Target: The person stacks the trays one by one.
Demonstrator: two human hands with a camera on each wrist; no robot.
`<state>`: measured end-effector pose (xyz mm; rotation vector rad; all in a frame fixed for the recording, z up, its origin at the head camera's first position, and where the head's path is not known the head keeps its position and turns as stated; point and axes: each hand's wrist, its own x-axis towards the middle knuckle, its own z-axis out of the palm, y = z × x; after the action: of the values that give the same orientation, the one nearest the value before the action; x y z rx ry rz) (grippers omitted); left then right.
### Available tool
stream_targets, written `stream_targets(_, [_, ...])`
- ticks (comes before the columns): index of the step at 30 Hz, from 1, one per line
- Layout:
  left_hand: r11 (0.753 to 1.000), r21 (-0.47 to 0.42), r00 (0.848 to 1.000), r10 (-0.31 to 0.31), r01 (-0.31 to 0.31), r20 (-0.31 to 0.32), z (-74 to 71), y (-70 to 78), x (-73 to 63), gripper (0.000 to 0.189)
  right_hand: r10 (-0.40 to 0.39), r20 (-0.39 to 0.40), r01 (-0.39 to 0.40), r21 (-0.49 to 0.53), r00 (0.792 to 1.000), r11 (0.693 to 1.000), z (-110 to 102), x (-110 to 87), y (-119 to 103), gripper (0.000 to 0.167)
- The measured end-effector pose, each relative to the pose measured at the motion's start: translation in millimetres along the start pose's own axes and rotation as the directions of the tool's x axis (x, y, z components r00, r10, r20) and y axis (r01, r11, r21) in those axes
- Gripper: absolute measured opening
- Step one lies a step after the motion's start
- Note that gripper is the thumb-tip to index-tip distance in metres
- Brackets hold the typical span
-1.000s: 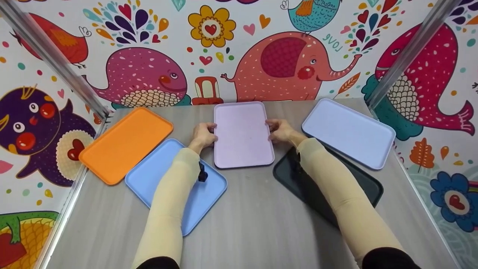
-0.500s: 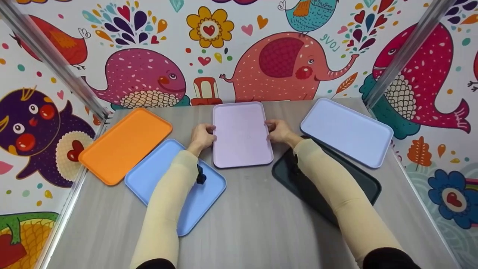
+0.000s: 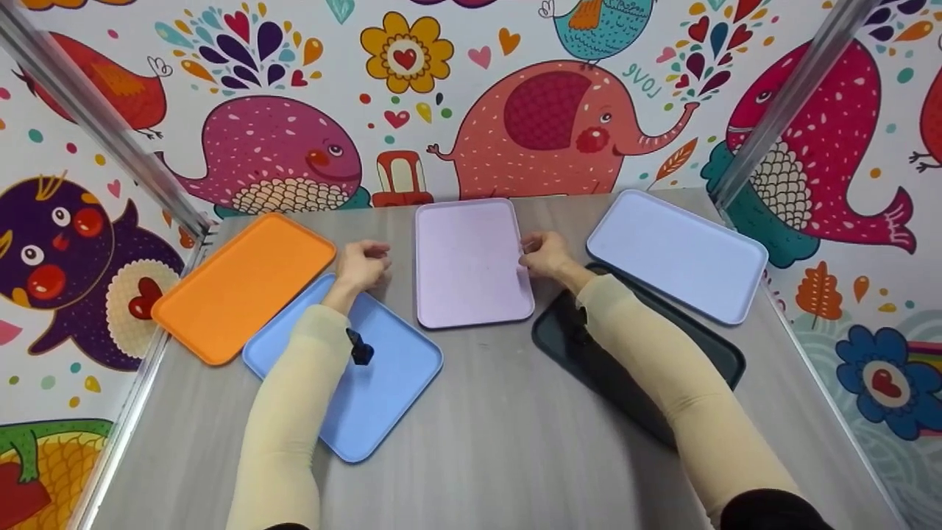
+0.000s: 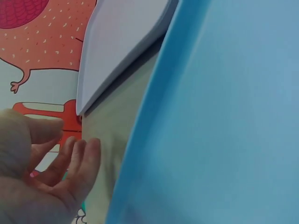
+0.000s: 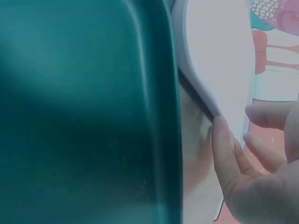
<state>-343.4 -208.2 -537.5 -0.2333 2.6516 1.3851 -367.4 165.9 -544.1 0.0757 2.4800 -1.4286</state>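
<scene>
The lilac tray [image 3: 475, 263] lies flat on the table [image 3: 486, 427], near the back edge and between the other trays. On its right side, the right hand [image 3: 546, 255] touches the rim with fingertips; its fingers are a little bent and apart, not clamped. The left hand [image 3: 362, 265] is off the tray, fingers apart and loosely bent, holding nothing. Beside it are the blue tray [image 3: 390, 383] and the orange tray [image 3: 246, 287]. On the other side are the dark tray [image 3: 570, 346] and the pale blue tray [image 3: 677, 256].

In my judgement, if the right hand pushes alone, the lilac tray could slide or turn, because no hand supports its left side. The sleeves could also drag the trays below them.

The right forearm hides much of the dark tray, and the left one covers part of the blue tray. In the right wrist view the lilac tray is washed out, so I cannot tell how firmly the fingertips press.
</scene>
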Motion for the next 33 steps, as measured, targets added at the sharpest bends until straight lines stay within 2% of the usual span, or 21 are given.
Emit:
stream_targets(1, [1.0,0.002,1.0,0.004,-0.004,0.006,-3.0,-1.9,-1.2,0.04,-0.009,-0.01,0.009,-0.005,1.0,1.0,0.7,-1.7,-1.0,0.048])
stream_targets(2, [0.999,-0.013,0.999,0.042,-0.042,0.001,-5.4,-16.7,7.3,0.037,-0.024,-0.023,0.024,-0.012,0.999,1.0,1.7,-3.4,-2.1,0.048])
stream_targets(5, [0.998,0.02,0.998,0.062,-0.062,-0.003,-16.2,-21.8,1.9,0.037,-0.067,-0.051,0.066,-0.013,0.996,0.998,6.4,-8.2,-5.7,0.049])
stream_targets(8, [0.997,0.045,0.998,0.057,-0.057,0.004,-29.8,-26.6,-5.8,0.039,-0.091,-0.05,0.093,0.056,0.995,0.994,13.2,-14.3,-9.9,0.052])
stream_targets(9, [0.997,0.077,1.0,0.02,-0.021,0.013,-34.9,-16.2,-18.0,0.041,-0.089,-0.039,0.092,0.09,0.995,0.992,15.4,-16.9,-11.1,0.052])
stream_targets(13, [0.997,0.08,0.999,-0.014,0.011,0.034,-49.4,-24.4,-30.8,0.043,-0.075,0.015,0.07,0.195,0.997,0.978,24.5,-30.1,-14.4,0.053])
stream_targets(20, [0.995,0.064,0.996,-0.08,0.078,0.027,-63.2,-43.2,-52.6,0.045,-0.077,0.11,0.044,0.273,0.991,0.961,44.0,-55.3,-15.8,0.053])
stream_targets(24, [0.992,0.057,0.994,-0.11,0.109,0.022,-75.0,-55.5,-65.8,0.048,-0.094,0.172,0.04,0.295,0.981,0.955,57.0,-68.2,-17.3,0.05])
stream_targets(29, [0.991,0.048,0.992,-0.127,0.126,0.02,-94.8,-70.3,-81.3,0.053,-0.105,0.231,0.042,0.265,0.967,0.963,75.1,-81.2,-18.9,0.046])
stream_targets(33, [0.988,0.028,0.988,-0.15,0.149,0.021,-107.5,-82.8,-91.1,0.057,-0.107,0.318,0.02,0.265,0.942,0.964,90.4,-87.9,-16.0,0.041])
